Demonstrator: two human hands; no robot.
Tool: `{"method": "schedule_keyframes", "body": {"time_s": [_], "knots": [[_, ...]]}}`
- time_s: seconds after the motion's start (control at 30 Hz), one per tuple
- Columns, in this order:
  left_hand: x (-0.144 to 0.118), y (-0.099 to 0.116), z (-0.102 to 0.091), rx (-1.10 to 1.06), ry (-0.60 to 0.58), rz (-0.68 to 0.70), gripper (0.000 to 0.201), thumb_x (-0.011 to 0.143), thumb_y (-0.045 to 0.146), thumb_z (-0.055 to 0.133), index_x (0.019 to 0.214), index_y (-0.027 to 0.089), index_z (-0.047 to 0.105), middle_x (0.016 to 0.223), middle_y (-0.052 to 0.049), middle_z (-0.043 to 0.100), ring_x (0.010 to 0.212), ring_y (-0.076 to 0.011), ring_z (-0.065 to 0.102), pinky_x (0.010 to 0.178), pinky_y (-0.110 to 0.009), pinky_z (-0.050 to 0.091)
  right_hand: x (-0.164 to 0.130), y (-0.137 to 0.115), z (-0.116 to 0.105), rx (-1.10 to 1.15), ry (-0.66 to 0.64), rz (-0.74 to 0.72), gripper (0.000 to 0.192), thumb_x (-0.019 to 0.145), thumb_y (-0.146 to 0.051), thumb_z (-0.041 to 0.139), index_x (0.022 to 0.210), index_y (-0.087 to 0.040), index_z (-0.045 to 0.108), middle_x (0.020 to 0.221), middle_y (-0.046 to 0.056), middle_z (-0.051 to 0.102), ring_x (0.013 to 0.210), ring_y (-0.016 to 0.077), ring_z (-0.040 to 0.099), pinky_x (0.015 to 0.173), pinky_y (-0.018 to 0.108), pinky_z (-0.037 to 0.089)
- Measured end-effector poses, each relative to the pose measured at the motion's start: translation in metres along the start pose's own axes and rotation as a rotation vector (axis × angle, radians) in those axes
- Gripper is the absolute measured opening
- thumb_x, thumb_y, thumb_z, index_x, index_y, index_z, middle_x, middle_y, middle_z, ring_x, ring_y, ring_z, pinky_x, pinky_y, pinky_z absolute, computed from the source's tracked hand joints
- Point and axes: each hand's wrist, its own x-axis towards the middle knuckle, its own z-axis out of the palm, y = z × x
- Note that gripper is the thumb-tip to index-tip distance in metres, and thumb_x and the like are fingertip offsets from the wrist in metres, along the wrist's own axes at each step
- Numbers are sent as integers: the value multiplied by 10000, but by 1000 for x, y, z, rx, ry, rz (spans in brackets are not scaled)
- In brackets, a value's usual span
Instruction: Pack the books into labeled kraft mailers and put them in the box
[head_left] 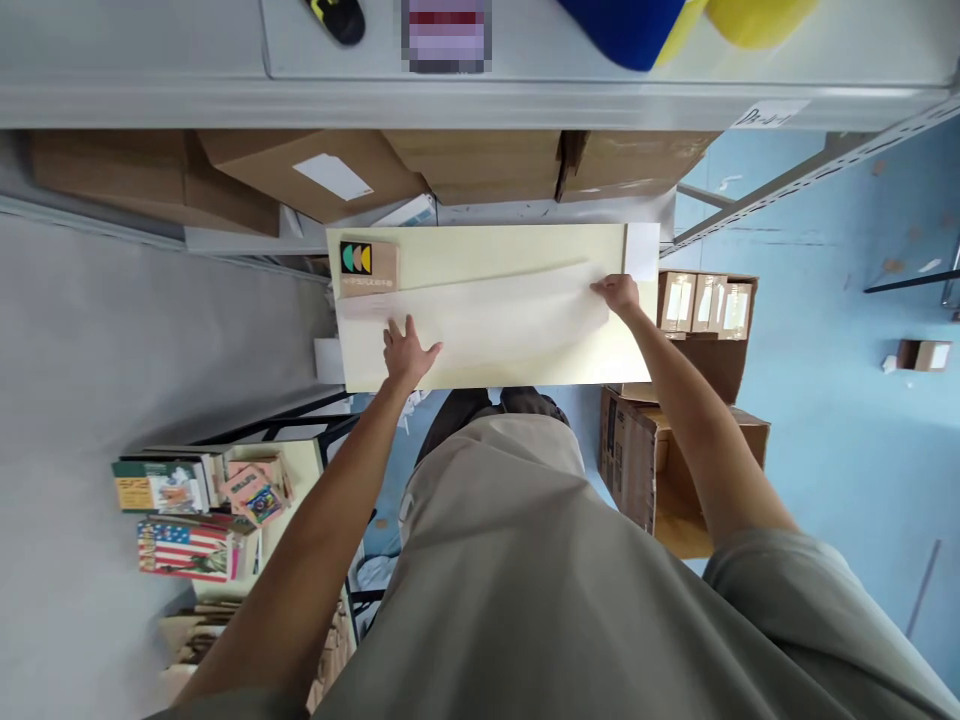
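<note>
A long, thin white sheet, slightly see-through, stretches across a cream table. My left hand lies on the sheet's left part with its fingers spread. At the sheet's right end, my right hand pinches the edge between thumb and fingers. Beyond my left hand sits a flat brown package with a black label of green, pink and yellow shapes; the sheet's left end meets its near side. A white strip is at the table's far right corner.
A grey metal shelf spans the far side, with cardboard boxes beneath it. Open cardboard boxes stand to the right. Stacked books rest on another table at the left. A small carton lies on the blue floor.
</note>
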Motion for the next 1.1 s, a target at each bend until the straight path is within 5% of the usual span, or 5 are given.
{"method": "schedule_keyframes", "body": {"time_s": [0.13, 0.3, 0.57, 0.8, 1.1], "knots": [[11, -13, 5, 154, -79, 101, 1381, 800, 684, 1038, 1869, 121, 368, 1992, -356, -9, 1850, -623, 82, 1448, -780, 239, -8, 3, 18, -123, 61, 108, 187, 1093, -304, 767, 1212, -180, 840, 1263, 201, 862, 1182, 345, 797, 1089, 489, 653], [5, -23, 17, 78, -31, 152, 1424, 722, 732, 1079, 1849, 181, 403, 1998, -341, 41, 1859, -601, 56, 1465, -765, 157, -47, -12, 50, -204, 222, 64, 514, 1084, -238, 718, 1586, -144, 655, 1528, 248, 726, 1418, 353, 706, 1181, 506, 630], [12, -41, -1, -184, -64, 243, 1008, 798, 391, 1074, 1674, 162, 631, 1985, -294, 210, 1878, -532, 55, 1499, -703, 105, -124, -128, 144, -13, -7, -45, 277, 1133, -347, 626, 1316, -194, 767, 1362, 215, 822, 1201, 320, 800, 1063, 442, 649], [59, -80, -46, -565, -98, 163, 315, 809, 48, 784, 1068, 228, 777, 1481, -187, 804, 1531, -403, 694, 1429, -523, 403, -132, -296, 255, 86, -359, -205, 233, 1145, -408, 729, 1029, -258, 863, 1146, 103, 920, 1131, 306, 868, 1037, 362, 624], [160, -104, -95, -410, 132, 145, 376, 897, 169, 849, 1241, 188, 699, 1515, -266, 724, 1565, -427, 633, 1425, -534, 390, -136, -313, 287, 88, -374, 66, 335, 1119, -446, 773, 836, -270, 800, 947, 72, 912, 981, 266, 877, 933, 325, 632]]}}
